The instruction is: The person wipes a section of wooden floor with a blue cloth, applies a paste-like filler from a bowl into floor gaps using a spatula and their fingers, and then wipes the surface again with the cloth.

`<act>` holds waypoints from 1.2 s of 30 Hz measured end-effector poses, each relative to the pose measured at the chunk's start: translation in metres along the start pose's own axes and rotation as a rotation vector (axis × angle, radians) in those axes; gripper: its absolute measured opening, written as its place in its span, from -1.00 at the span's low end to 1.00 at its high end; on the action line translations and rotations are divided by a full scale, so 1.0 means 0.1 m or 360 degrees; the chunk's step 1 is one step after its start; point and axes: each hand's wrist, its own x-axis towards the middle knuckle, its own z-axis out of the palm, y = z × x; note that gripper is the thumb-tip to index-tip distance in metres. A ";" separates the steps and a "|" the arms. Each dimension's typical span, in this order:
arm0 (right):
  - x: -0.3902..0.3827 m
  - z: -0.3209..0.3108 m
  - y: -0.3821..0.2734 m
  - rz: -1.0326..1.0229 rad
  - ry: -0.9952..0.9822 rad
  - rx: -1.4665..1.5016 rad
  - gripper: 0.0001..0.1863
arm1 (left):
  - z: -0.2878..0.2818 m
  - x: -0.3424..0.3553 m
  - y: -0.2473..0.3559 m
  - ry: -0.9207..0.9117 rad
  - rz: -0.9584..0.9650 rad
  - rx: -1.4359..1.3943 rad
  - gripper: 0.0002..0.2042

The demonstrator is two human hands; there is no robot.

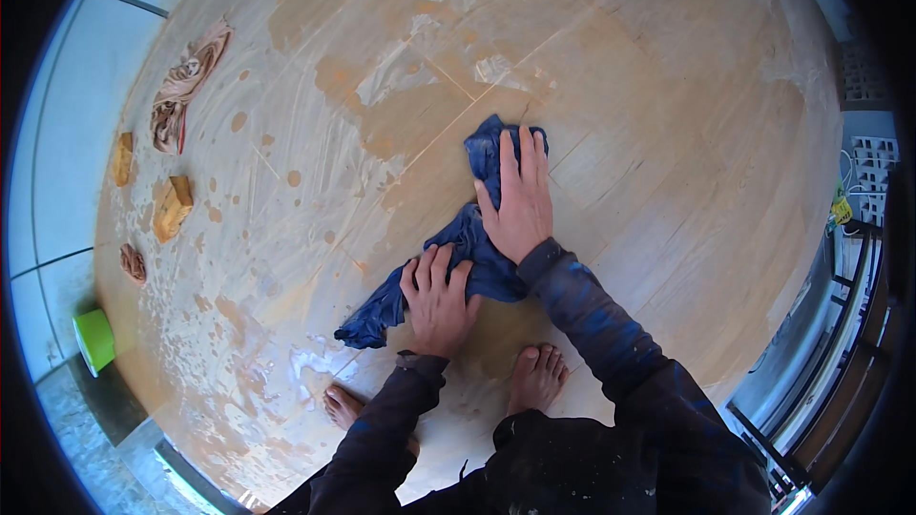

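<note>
A dark blue, wrinkled wet-looking cloth (482, 272) lies bent across the tiled floor (658, 124) in front of my feet. My right hand (522, 205) presses flat on its upper part, fingers stretched forward and slightly apart. Lower down and to the left, my left hand (441, 300) rests on the cloth's middle with fingers spread and a little bent. The cloth's left end trails out past my left fingers. What lies under both palms is hidden. Wet, whitish smears and tan patches cover the floor around the cloth, mostly to its left.
At the far left lie a crumpled brownish cloth (186, 86), two yellow-brown blocks, one of them nearer (174, 210), and a small brown wad (133, 264). A green object (93, 341) stands by the pale wall (86, 133). Dark rails (849, 315) and a white perforated rack (873, 176) line the right.
</note>
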 end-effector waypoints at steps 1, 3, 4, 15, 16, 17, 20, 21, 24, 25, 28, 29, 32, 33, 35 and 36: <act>0.24 0.08 0.02 -0.0006 0.0069 0.0009 -0.17 | -0.02 0.12 -0.02 -0.0004 -0.0008 -0.0018 -0.42; 0.77 0.24 0.06 -0.0080 0.0172 0.0024 -0.18 | -0.03 0.34 -0.06 0.0101 -0.0119 0.0016 -0.43; 1.03 0.33 0.04 -0.0152 0.0186 0.0058 -0.20 | -0.04 0.47 -0.10 0.0146 -0.0160 0.0076 -0.45; 0.62 1.02 -1.21 -0.0790 -0.0492 0.0838 -0.22 | -0.31 -0.24 -1.15 0.0499 -0.0642 0.0363 -0.52; 0.40 1.00 -1.32 -0.0744 -0.0689 0.0939 -0.22 | -0.33 -0.47 -1.24 0.0515 -0.0586 0.0350 -0.49; 0.19 0.99 -1.40 -0.0688 -0.0889 0.1032 -0.22 | -0.32 -0.68 -1.34 0.0479 -0.0555 0.0360 -0.42; -0.17 0.76 -1.34 -0.0359 -0.0833 0.1570 -0.37 | -0.32 -1.07 -1.50 0.0428 -0.0421 0.0400 -0.25; -0.10 0.63 -1.13 -0.0291 -0.0659 0.1411 -0.54 | -0.31 -1.05 -1.49 0.0437 -0.0426 0.0398 -0.25; 0.37 0.17 -0.35 -0.0169 -0.0003 0.0871 -0.77 | -0.22 -0.96 -1.40 0.0505 -0.0443 0.0266 -0.18; 0.55 0.03 -0.12 -0.0049 0.0015 0.0901 -0.82 | -0.20 -0.93 -1.37 0.0512 -0.0416 0.0233 -0.18; 0.59 -0.28 0.32 0.0187 0.0069 0.0960 -0.88 | -0.22 -0.96 -1.37 0.0518 -0.0428 0.0295 -0.18; 0.54 -0.37 0.45 0.0296 0.0075 0.1012 -0.90 | -0.21 -0.94 -1.36 0.0523 -0.0399 0.0281 -0.18; 0.05 -0.61 0.60 0.0380 0.0100 0.0984 -0.85 | -0.27 -1.02 -1.37 0.0460 -0.0455 0.0195 -0.17; -0.16 -0.70 0.64 0.0436 0.0095 0.0940 -0.84 | -0.29 -0.97 -1.34 0.0462 -0.0436 0.0204 -0.17; -0.59 -0.88 0.76 0.0653 0.0037 0.0922 -0.83 | -0.37 -0.83 -1.17 0.0604 -0.0116 0.0145 -0.08; -0.79 -0.93 0.81 0.0814 -0.0019 0.0952 -0.82 | -0.44 -0.79 -1.15 0.0378 0.0048 0.0230 0.07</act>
